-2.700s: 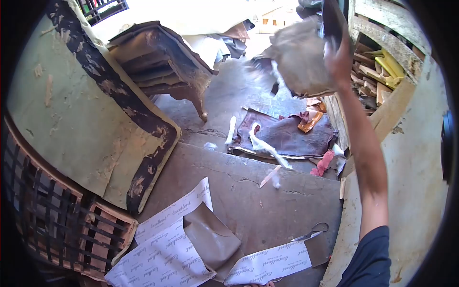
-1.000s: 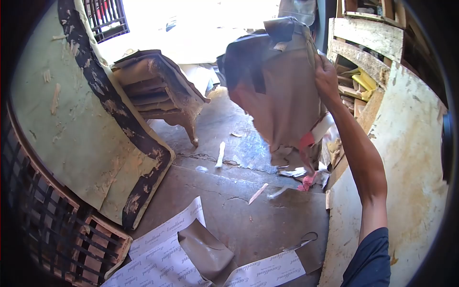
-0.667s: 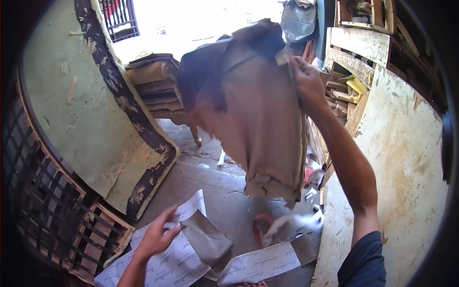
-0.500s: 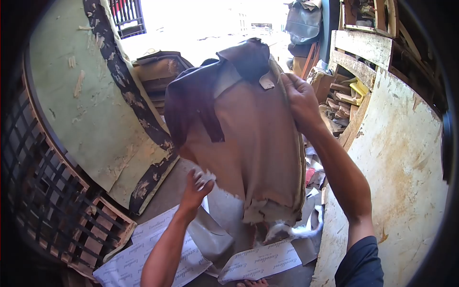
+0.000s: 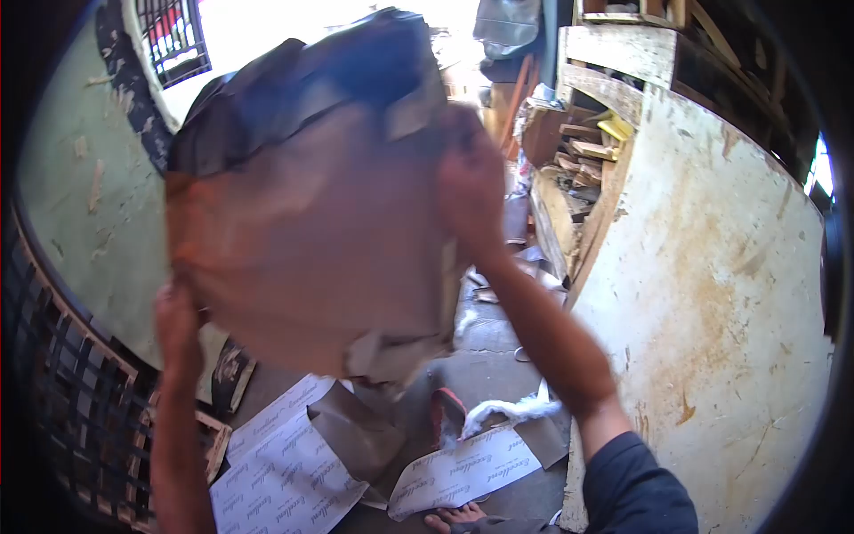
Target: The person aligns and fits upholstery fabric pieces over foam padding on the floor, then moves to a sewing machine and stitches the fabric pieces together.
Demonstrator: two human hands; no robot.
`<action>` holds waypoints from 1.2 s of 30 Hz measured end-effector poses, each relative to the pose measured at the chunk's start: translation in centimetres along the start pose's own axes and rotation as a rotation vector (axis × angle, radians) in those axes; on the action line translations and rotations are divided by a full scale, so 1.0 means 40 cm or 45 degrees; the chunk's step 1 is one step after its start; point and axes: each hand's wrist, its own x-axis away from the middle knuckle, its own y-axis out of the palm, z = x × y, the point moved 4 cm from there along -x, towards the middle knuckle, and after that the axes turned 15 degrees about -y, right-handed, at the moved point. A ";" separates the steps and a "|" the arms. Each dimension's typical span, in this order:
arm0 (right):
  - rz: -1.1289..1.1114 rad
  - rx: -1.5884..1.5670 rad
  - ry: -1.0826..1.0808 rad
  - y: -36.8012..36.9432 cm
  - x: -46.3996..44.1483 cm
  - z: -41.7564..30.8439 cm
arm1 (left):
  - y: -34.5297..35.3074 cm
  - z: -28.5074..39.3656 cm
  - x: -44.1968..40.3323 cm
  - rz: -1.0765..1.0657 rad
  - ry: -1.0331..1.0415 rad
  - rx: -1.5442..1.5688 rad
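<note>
A worn upholstery cover (image 5: 311, 231) hangs up in front of me, its brown fabric backing facing me. Dark leather-like material (image 5: 356, 71) folds over its top, and the lower edge is ragged. My right hand (image 5: 471, 187), blurred, is closed on the cover's right edge. At the lower left edge, my left hand (image 5: 181, 325) is closed on the cover too, with its fingertips partly hidden.
Printed white-backed sheets (image 5: 285, 454) and a strip of white stuffing (image 5: 507, 409) lie on the floor by my foot. A stained pale panel (image 5: 712, 294) leans at right, before scrap wood (image 5: 583, 160). At left stand a green panel (image 5: 67, 196) and a webbed frame (image 5: 80, 400).
The cover has moved left, up and closer to me. My left hand, earlier apart from it with a white tuft at the fingers, now grips its left edge. The tuft is out of sight.
</note>
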 end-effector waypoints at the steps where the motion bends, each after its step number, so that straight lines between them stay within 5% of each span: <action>1: -0.024 0.036 0.021 0.020 0.047 -0.042 | -0.054 0.011 -0.011 0.015 0.073 0.098; 2: 0.009 0.068 -0.223 0.053 0.090 -0.051 | -0.103 0.013 0.001 0.033 0.141 0.193; 4: -0.176 0.078 -0.161 0.108 0.180 -0.098 | -0.166 0.068 0.171 0.524 0.973 -1.081; 6: -0.334 -0.046 -0.060 0.169 0.254 -0.108 | -0.181 0.070 0.293 0.066 0.200 0.336; 7: -0.487 -0.228 0.148 0.210 0.302 -0.088 | -0.195 0.089 0.320 0.073 0.192 0.325; 13: -1.050 -0.734 0.283 0.299 0.584 -0.065 | -0.320 0.120 0.405 0.560 -0.041 0.705; 16: -1.282 -0.600 0.456 0.247 0.755 -0.073 | -0.502 0.071 0.396 0.911 0.173 -0.190; 17: -1.305 -0.593 0.598 0.230 0.820 -0.072 | -0.467 0.083 0.406 0.919 0.167 -0.198; 19: -1.407 -0.727 0.645 0.201 0.915 -0.123 | -0.346 0.093 0.410 0.469 -0.107 0.548; 21: -1.381 -0.724 0.469 0.201 1.031 -0.198 | -0.335 0.091 0.336 0.199 0.086 0.444; 24: -1.333 -0.694 0.644 0.231 0.998 -0.283 | -0.168 0.136 0.242 -0.135 -0.054 0.621; 25: -1.342 -0.698 0.640 0.252 0.970 -0.294 | -0.047 0.212 0.273 -0.005 0.056 0.521; 28: -0.996 -1.074 0.847 0.329 0.825 -0.243 | 0.174 0.308 0.306 -0.679 0.036 0.836; 29: -1.012 -1.020 0.888 0.349 0.807 -0.219 | 0.241 0.344 0.325 -0.970 0.279 0.795; 30: -1.023 -1.010 0.939 0.367 0.802 -0.201 | 0.286 0.331 0.325 -1.000 0.267 0.554; 31: -1.040 -1.037 0.987 0.374 0.809 -0.196 | 0.374 0.381 0.394 -1.078 0.550 0.704; 36: -1.235 -1.152 1.169 0.346 0.951 -0.255 | 0.596 0.160 0.553 -1.656 0.314 0.068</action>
